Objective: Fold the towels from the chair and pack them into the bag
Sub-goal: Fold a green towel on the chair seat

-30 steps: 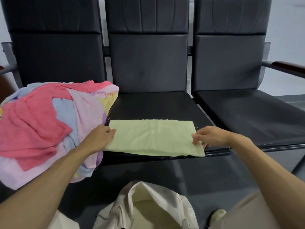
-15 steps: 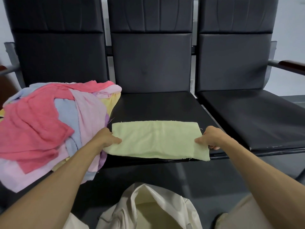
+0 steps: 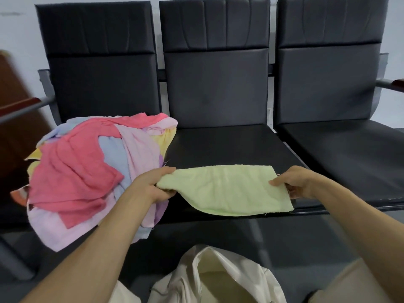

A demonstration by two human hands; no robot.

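A pale green folded towel [image 3: 227,189] hangs just above the front of the middle seat [image 3: 229,145]. My left hand [image 3: 153,186] grips its left end and my right hand [image 3: 299,182] pinches its right end, so the cloth sags between them. A heap of unfolded towels [image 3: 87,178] in pink, red, blue and yellow covers the left seat. The cream bag [image 3: 218,278] lies open on the floor below my hands, with something pale inside.
Three black padded seats stand in a row; the right seat [image 3: 349,154] has nothing on it. Armrests stick out at the far left [image 3: 19,106] and far right [image 3: 393,84]. Dark grey floor [image 3: 196,232] lies between seats and bag.
The green towel lay flat on the middle seat with my hands at its ends; both hands have now closed on the ends and lifted it off the seat.
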